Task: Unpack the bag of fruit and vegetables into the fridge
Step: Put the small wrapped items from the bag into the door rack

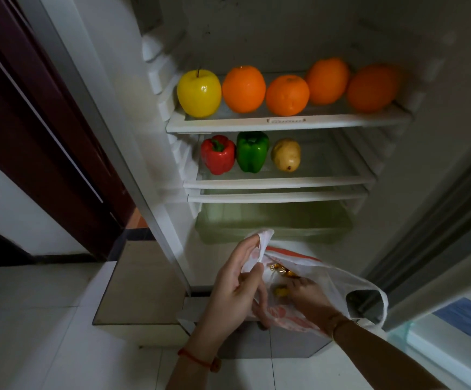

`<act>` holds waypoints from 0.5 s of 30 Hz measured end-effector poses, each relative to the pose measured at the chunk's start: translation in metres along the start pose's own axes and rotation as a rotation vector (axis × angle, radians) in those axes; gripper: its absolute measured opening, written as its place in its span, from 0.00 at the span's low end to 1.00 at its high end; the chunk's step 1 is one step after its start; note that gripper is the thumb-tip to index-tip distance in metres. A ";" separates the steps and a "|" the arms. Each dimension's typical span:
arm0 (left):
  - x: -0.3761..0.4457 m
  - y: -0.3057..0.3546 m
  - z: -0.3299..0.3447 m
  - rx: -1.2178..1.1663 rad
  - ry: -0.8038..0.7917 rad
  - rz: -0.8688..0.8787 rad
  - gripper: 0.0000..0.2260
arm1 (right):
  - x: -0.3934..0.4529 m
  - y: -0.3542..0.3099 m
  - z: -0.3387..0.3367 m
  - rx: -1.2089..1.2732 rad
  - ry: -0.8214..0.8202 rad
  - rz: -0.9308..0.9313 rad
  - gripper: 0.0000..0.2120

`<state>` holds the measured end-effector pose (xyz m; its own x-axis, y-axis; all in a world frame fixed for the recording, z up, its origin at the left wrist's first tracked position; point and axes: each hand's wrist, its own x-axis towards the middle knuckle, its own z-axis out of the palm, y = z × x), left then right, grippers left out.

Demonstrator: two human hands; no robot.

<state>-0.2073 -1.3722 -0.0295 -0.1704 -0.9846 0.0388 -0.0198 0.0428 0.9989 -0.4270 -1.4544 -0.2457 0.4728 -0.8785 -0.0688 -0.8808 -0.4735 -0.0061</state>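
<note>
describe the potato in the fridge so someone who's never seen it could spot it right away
Look inside the open white fridge, at the second glass shelf down. Three items stand there in a row: a glossy red bell pepper, a green bell pepper, then the dull yellowish-brown oval potato, rightmost, the only one without a stem.

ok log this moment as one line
left hand grips bag open | right hand inside bag | top shelf: apple, four oranges

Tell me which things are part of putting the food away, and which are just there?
Part of the job: plastic bag, left hand, right hand, yellow apple, oranges, red pepper, green pepper, potato, fridge shelf.
Just there: dark door, floor tiles.
</note>
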 end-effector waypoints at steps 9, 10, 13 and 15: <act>0.015 0.003 0.007 0.018 0.064 0.030 0.21 | -0.019 -0.030 -0.074 0.777 0.174 0.369 0.12; 0.018 0.001 0.007 0.014 0.083 0.025 0.21 | -0.023 -0.034 -0.084 0.857 0.209 0.412 0.10; 0.025 0.001 0.012 0.002 0.107 0.021 0.20 | -0.039 -0.040 -0.112 1.085 0.337 0.532 0.10; 0.028 0.003 0.019 0.002 0.088 0.033 0.18 | -0.053 -0.037 -0.126 1.174 0.415 0.596 0.07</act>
<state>-0.2307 -1.3963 -0.0259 -0.0840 -0.9937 0.0737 -0.0177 0.0755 0.9970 -0.4164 -1.3985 -0.1160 -0.1891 -0.9801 -0.0599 -0.3595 0.1259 -0.9246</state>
